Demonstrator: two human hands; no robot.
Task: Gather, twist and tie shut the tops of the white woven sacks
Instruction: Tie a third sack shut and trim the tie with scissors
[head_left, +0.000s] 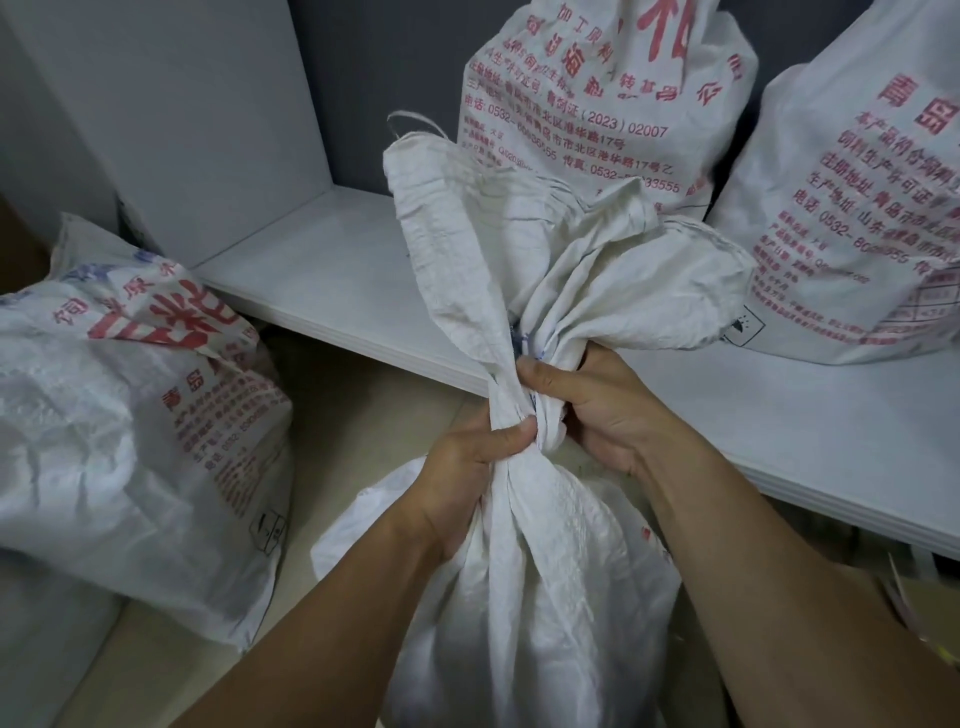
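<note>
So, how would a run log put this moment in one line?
phase: closing sack | left hand: grips gathered neck | right hand: grips same neck | knot: cannot tell

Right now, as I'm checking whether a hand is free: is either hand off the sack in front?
No, the left hand and the right hand both grip the gathered neck of the sack.

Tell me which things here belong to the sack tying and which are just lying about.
Job: middle sack, gripped at its neck by left hand and right hand; left sack; back sack; right sack.
Lying about: stacked white boards; upright white panel.
</note>
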